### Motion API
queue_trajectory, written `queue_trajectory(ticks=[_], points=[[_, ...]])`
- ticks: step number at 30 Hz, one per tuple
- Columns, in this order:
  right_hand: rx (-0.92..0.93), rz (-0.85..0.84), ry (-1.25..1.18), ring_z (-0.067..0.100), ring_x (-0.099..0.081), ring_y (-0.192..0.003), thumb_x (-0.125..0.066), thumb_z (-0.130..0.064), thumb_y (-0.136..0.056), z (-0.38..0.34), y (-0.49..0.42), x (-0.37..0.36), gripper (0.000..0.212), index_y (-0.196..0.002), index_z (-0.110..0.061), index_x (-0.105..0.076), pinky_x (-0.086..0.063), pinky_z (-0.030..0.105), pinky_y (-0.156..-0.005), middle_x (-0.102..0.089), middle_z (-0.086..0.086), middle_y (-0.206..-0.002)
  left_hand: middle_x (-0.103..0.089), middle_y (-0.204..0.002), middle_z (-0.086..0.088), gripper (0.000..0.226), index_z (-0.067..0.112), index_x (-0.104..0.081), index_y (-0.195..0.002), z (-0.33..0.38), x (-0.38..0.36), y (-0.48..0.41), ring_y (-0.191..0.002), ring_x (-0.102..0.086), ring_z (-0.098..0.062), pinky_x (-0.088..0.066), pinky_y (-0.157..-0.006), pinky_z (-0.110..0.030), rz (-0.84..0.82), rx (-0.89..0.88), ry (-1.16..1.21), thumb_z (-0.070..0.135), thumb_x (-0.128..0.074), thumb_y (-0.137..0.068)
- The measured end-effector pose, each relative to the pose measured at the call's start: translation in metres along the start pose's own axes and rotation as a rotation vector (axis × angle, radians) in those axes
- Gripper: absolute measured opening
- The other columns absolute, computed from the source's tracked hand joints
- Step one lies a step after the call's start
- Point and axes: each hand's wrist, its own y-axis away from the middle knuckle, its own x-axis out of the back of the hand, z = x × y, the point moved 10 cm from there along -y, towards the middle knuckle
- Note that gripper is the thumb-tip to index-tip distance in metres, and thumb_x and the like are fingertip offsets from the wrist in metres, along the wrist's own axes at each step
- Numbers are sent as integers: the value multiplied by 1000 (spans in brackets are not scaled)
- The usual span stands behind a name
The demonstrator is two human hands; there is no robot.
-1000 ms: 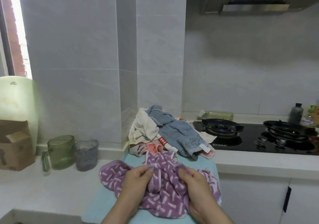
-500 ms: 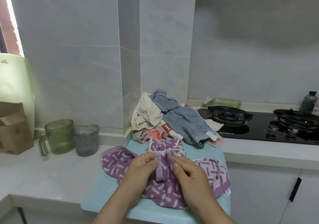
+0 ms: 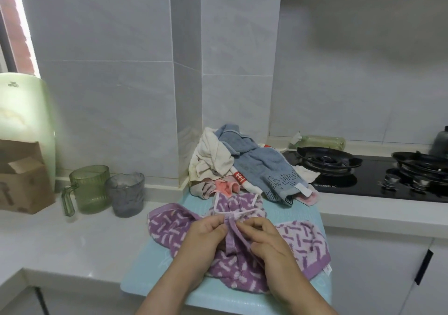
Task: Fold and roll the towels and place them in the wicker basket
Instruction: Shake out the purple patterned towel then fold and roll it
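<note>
Head view — purple towel beside grey cup.

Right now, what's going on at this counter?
A person is working on a purple patterned towel on a light blue mat. Both the left hand and the right hand pinch its bunched middle; it is not yet folded. A pile of other towels lies behind it, beside the stove. No basket shows.

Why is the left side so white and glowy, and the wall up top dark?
Head view: daylight from the window overexposes that edge; a soft shadow darkens the wall above the stove; the purple towel looks fairly sharp.
</note>
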Motion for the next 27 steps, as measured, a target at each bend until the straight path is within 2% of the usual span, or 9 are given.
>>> queue_trajectory(ticks=[3, 7, 9, 12, 15, 19, 22, 24, 27], points=[[9, -18, 39, 0, -56, -100, -43, -17, -67, -1, 0, -2, 46, -103, -16, -73, -42, 9, -85, -57, -10, -103, -72, -102, -25, 27, -1, -73, -100, -3, 2, -2, -99, -67, -40, -51, -93, -43, -5, 12, 51, 5, -47, -97], [-35, -29, -39, -2, -58, -96, -43, -14, -60, 2, 0, 0, 55, -106, 0, -68, -42, 7, -82, -59, 2, -107, -68, -98, -31, 28, -1, -72, -91, 1, 3, -1, -86, -64, -36, -50, -85, -44, -3, -26, 29, 26, -63, -89], [-56, -22, -69, -3, -59, -100, -41, -12, -55, 2, 1, 1, 59, -104, -3, -71, -43, 7, -83, -62, 0, -110, -71, -97, -26, 17, 5, -74, -91, 2, 3, 0, -91, -65, -44, -51, -91, -49, -2, -37, -39, 16, -61, -93], [-108, 79, -166, 0, -63, -102, -40, -13, -52, 12, 3, 16, 56, -93, -12, -79, -47, 9, -80, -71, -4, -109, -74, -97, -19, 23, 10, -76, -95, 1, 3, 0, -96, -68, -39, -52, -92, -50, 11, -37, -82, 4, -53, -96], [-207, 183, -369, 28, -67, -90, -38, -5, -74, 26, 3, 28, 42, -93, 0, -75, -52, 31, -76, -73, 19, -100, -74, -85, -17, 25, 7, -75, -94, 2, 4, 2, -81, -68, -31, -53, -80, -38, 30, -22, -58, 3, -50, -97], [-296, 248, -423, 25, -66, -74, -35, 16, -86, 25, 4, 37, 36, -97, 3, -67, -54, 32, -70, -72, 23, -93, -72, -88, -21, 24, 2, -69, -97, 11, 9, 4, -79, -63, -34, -51, -77, -41, 71, -8, 76, 3, -45, -99], [-297, 190, -297, 23, -65, -66, -42, 13, -90, 1, 1, 43, 33, -101, -5, -67, -54, 29, -58, -70, 14, -88, -66, -93, -26, 23, -8, -57, -104, 41, 18, 6, -73, -61, -31, -48, -64, -38, 55, -59, 230, 8, -43, -96], [-249, 166, -141, 19, -64, -64, -42, 10, -92, -20, -9, 50, 38, -103, -17, -67, -53, 27, -56, -68, 8, -93, -63, -103, -29, 31, -9, -53, -109, 66, 25, 6, -84, -60, -35, -54, -69, -43, 14, -93, 411, 14, -44, -90], [-23, 97, 386, -2, -60, -95, -45, 3, -92, -57, -29, 45, 51, -113, -39, -63, -48, 15, -87, -59, -19, -114, -64, -113, -33, 36, -8, -63, -104, 90, 40, 6, -106, -65, -42, -54, -89, -54, 2, -34, 630, 20, -62, -80]])
